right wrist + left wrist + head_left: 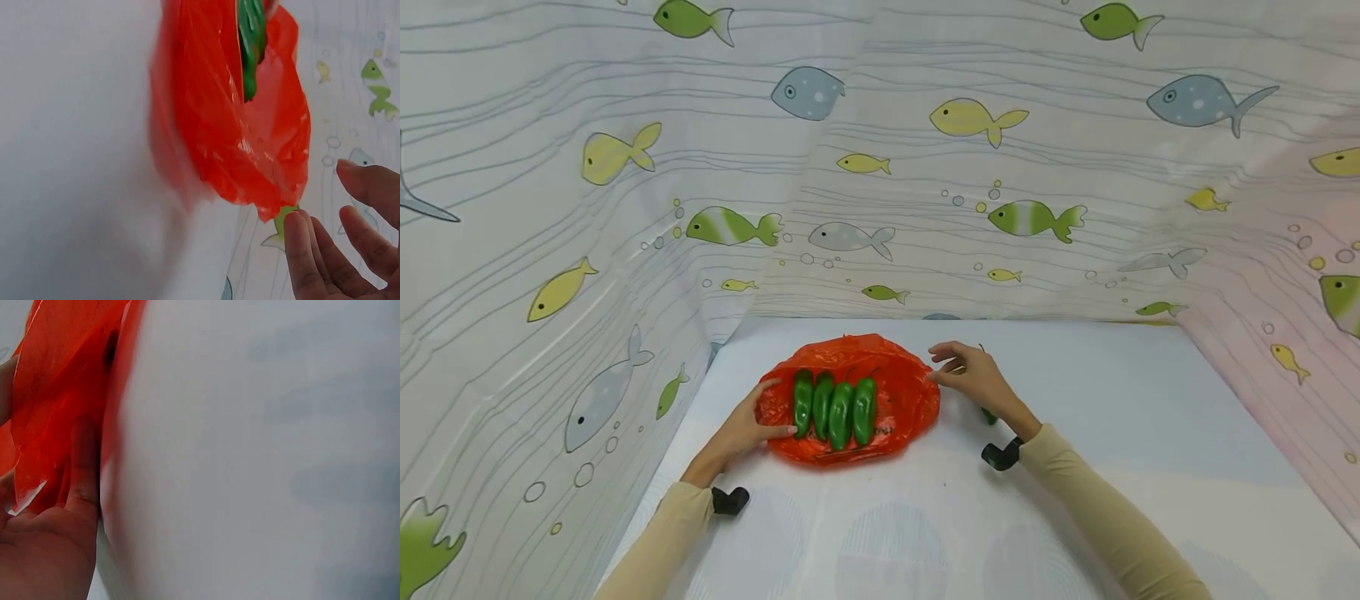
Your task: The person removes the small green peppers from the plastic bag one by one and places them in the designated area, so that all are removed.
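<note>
A red plastic bag point(917, 392) lies mouth up on the white table, its rim spread wide. Several glossy green peppers point(841, 417) rest side by side in it, toward its left. My left hand point(747, 429) holds the bag's left end, its thumb by the leftmost pepper. In the left wrist view, red film covers the thumb point(83, 465) and passes between it and the other fingers. Just off the bag's right edge, my right hand point(976, 377) has loosely bent fingers and nothing in them. Another green pepper point(990, 415) is mostly hidden behind the right wrist.
A pale wall sheet point(910, 200) printed with fish rises behind the table point(1112, 400) and along both sides. Each wrist bears a black strap mount point(1002, 455) close over the tabletop.
</note>
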`<state>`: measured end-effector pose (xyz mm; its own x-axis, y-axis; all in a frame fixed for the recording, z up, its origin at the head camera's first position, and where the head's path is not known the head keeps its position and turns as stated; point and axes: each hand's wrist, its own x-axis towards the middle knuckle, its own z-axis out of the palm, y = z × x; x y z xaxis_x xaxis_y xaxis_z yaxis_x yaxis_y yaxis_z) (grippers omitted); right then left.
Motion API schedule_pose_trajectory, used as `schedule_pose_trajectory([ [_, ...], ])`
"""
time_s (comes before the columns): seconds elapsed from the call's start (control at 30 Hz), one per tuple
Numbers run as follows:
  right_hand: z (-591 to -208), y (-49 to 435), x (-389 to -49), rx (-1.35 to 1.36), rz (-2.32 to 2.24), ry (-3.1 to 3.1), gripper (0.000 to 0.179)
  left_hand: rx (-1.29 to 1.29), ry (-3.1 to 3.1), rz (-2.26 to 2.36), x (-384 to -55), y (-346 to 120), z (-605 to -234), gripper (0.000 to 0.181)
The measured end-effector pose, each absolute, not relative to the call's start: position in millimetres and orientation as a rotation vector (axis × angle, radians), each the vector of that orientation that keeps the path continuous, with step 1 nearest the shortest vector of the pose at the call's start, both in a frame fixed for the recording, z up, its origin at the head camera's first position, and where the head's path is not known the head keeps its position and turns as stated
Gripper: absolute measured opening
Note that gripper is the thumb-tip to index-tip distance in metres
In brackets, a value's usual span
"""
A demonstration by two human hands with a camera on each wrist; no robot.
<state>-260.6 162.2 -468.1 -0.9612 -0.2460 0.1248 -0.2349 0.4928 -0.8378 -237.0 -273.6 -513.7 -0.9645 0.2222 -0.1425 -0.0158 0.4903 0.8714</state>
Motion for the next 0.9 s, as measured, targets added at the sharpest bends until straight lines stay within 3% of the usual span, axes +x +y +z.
schedule_pose_trajectory([
  [0.9,-462.5,127.6,-254.6,-0.553,-1.521,2.64,0.047,0.182,2.498,1.478,-238.1,-273.7,-516.1,0.097],
])
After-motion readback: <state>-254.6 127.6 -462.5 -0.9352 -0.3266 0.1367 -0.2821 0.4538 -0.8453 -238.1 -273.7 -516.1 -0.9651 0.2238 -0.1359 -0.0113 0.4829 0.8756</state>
